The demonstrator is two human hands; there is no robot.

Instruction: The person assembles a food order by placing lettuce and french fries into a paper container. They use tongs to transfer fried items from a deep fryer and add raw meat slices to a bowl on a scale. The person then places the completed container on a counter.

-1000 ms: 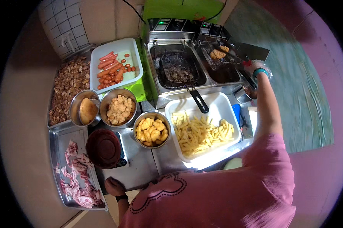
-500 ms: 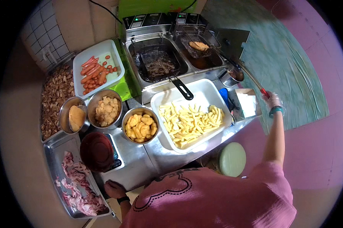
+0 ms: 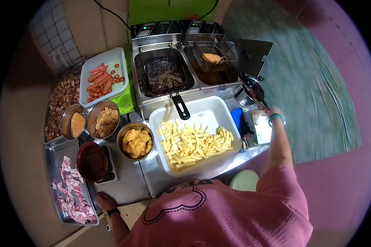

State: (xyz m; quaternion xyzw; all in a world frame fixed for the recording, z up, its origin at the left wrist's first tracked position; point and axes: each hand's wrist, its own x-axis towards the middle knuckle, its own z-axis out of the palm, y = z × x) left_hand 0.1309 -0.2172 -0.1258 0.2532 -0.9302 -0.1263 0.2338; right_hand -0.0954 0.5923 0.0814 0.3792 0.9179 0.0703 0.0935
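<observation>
In a clear plastic glove with a teal band at the wrist, my right hand (image 3: 274, 113) is closed round the long-handled metal tool (image 3: 264, 101) beside a steel pot (image 3: 244, 98) at the counter's right end. The tool's head is hard to make out there. Just beyond, the black handle of a wire fryer basket (image 3: 204, 62) slopes over the right fryer; a breaded cutlet (image 3: 212, 58) lies in that basket. My left hand (image 3: 106, 201) rests at the counter's near edge with fingers curled, nothing visible in it, close to a dark red bowl (image 3: 91, 161).
Oil bubbles round the basket in the left fryer (image 3: 139, 74). A white tub (image 3: 210, 108) of crinkle-cut fries stands in front. Leftward are steel bowls of fried pieces (image 3: 137, 144), a sausage tub (image 3: 117, 57) and a tray of raw meat (image 3: 53, 158). Scissors (image 3: 244, 144) lie at right.
The view has shifted a little. My right hand has moved left, closer to the pot, drawing the tool with it; its red grip no longer shows. My left hand stays at the counter edge.
</observation>
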